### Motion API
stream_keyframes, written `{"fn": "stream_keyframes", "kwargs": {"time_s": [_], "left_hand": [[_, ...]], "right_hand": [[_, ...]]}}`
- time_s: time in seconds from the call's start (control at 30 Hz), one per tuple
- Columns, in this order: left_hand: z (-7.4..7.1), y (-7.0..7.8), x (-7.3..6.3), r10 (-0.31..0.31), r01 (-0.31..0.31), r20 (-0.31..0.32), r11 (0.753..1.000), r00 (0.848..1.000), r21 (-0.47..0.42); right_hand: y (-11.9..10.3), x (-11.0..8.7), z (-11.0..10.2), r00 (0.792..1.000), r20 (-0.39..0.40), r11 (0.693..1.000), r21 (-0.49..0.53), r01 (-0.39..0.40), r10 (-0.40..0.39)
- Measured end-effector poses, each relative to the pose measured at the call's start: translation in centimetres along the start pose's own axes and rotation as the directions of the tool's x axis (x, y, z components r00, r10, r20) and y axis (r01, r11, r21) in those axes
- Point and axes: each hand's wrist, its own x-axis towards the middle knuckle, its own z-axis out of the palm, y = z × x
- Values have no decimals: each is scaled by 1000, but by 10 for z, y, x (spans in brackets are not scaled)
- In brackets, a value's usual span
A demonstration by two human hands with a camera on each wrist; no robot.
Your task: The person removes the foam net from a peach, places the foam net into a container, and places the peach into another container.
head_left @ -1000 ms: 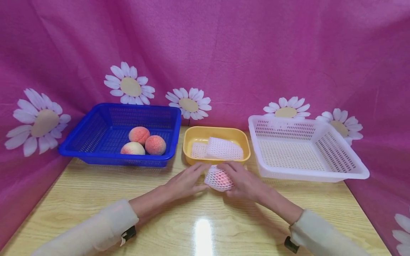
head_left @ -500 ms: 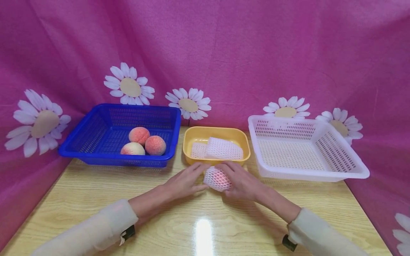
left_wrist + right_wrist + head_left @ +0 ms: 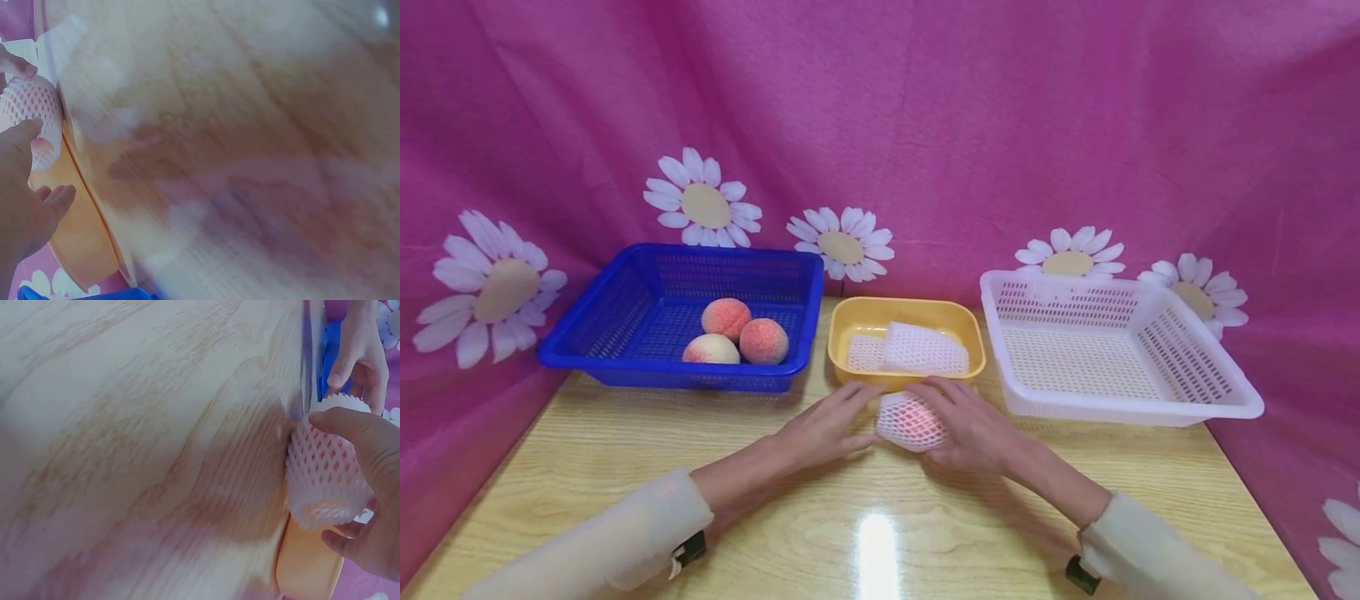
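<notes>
In the head view a peach in a white foam net (image 3: 910, 422) sits just in front of the yellow tub (image 3: 842, 367), its pink skin showing through the mesh. My right hand (image 3: 973, 423) grips it from the right, thumb at the near side and fingers over the far side. On the other side my left hand (image 3: 822, 429) has its fingers spread and relaxed, tips right beside the net. The right wrist view shows my right thumb and fingers round the foam net (image 3: 328, 459). Folded foam nets (image 3: 925, 348) lie inside the tub.
A blue basket (image 3: 681, 377) at the back left holds three peaches (image 3: 763, 341). The white basket (image 3: 1131, 407) stands at the back right. Behind them hangs a magenta cloth (image 3: 925, 142) with daisies. All stand on a wooden table (image 3: 790, 533).
My left hand has drawn slightly left, away from the netted peach. The right hand has kept its grip, with only small shifts of the peach. Baskets and tub are unchanged.
</notes>
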Motion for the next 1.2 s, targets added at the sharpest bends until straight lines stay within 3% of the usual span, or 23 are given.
{"fn": "stream_keyframes", "kwargs": {"time_s": [0.17, 0.5, 0.83, 1.03, 1.2], "left_hand": [[-1, -2, -6, -9, 9, -21, 1000, 1000, 9], [-8, -9, -22, -91, 91, -33, 996, 995, 1], [-15, -12, -40, -133, 131, -38, 991, 990, -31], [-18, -18, -55, -139, 140, -68, 990, 988, 9], [-23, -21, -67, -175, 176, -77, 984, 982, -3]], "right_hand": [[2, -7, -1, 999, 8, 999, 15, -49, 48], [9, -29, -3, 988, 4, 986, 66, -155, 155], [15, -49, -5, 981, -45, 982, 41, -185, 187], [20, -65, -6, 975, -47, 977, 14, -215, 215], [24, -77, -7, 978, -66, 980, -6, -198, 197]]}}
